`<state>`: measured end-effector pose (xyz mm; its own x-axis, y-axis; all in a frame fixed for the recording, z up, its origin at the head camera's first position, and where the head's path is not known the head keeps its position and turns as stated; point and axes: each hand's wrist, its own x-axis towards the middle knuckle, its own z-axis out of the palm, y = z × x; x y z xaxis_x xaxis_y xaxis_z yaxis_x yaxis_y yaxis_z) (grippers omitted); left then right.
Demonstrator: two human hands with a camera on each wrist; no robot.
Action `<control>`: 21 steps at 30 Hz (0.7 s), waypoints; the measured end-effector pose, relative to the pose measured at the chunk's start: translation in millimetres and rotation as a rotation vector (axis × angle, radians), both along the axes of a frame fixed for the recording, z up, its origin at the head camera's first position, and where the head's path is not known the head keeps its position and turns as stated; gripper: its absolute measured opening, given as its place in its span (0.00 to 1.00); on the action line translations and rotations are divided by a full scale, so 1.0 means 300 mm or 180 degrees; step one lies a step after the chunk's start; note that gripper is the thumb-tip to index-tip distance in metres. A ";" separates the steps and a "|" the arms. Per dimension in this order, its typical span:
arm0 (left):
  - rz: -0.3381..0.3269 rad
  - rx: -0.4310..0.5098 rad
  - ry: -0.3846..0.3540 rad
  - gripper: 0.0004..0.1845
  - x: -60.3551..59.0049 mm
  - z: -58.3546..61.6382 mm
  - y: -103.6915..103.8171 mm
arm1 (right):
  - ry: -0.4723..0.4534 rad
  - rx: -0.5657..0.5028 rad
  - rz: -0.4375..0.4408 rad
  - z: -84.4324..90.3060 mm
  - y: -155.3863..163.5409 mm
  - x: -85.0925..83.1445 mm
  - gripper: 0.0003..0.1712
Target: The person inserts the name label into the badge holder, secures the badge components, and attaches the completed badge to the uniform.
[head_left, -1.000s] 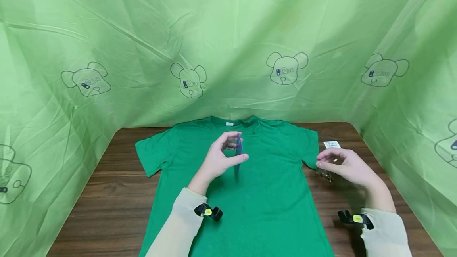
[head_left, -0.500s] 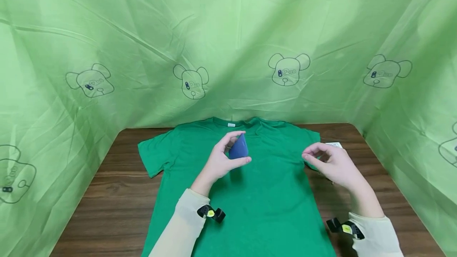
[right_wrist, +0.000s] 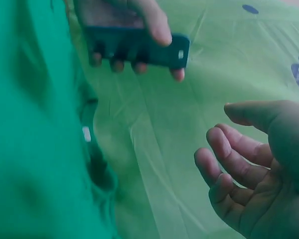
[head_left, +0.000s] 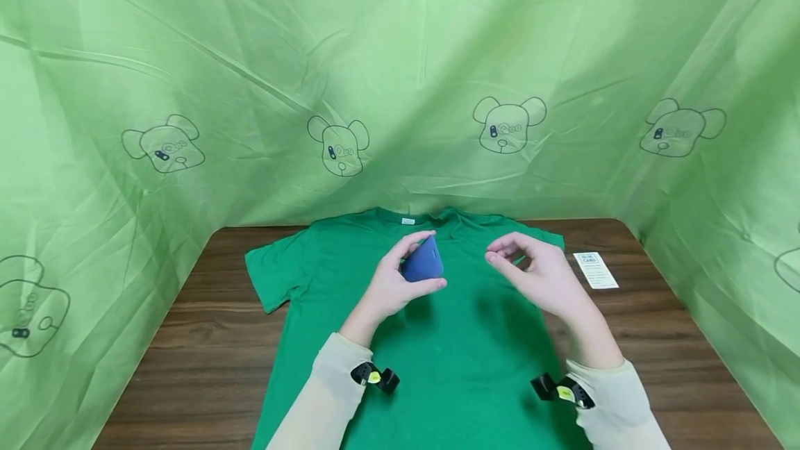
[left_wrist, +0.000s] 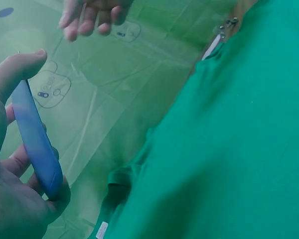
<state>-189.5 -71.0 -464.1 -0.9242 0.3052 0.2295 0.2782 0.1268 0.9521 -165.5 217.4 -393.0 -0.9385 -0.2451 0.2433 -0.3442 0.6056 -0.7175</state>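
While the shirt point(head_left: 431, 339) lies flat on the table point(head_left: 187, 339), collar at 12 o'clock, the left hand point(head_left: 390, 287) pinches a blue card point(head_left: 423, 264) between thumb and fingertips, holding it up above the chest of the shirt, nothing set down yet! The right hand point(head_left: 540, 276) hovers just at 3 o'clock of the card, fingers loosely curled and holding nothing, still a gap between it and the card. By my read the card is lifted and shown, but the meeting of both hands on it is not yet done. A white label point(head_left: 596, 270) lies on the table out at 3 o'clock, untouched. Against a second ago: the right hand has swept in from the shirt's sleeve at the table's right side to the middle, uncovering that label, and the card has turned from edge-on to showing its broad blue face. The left hand has hardly shifted.
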 end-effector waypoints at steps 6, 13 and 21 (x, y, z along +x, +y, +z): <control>0.0115 -0.0039 0.0026 0.45 0.002 0.003 0.001 | -0.0133 -0.0050 0.0099 0.020 -0.094 -0.033 0.13; 0.0189 -0.0035 0.0069 0.42 0.000 0.003 -0.001 | -0.0370 -0.0324 0.0261 -0.018 -0.187 -0.069 0.18; 0.0246 -0.0141 0.0064 0.47 0.006 -0.011 0.011 | -0.0460 -0.0552 0.0395 -0.099 -0.215 -0.090 0.16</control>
<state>-187.8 -67.7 -467.3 -0.9408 0.2433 0.2362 0.2851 0.1904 0.9394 -192.4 152.7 -422.6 -0.9318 -0.3271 0.1571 -0.2945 0.4288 -0.8540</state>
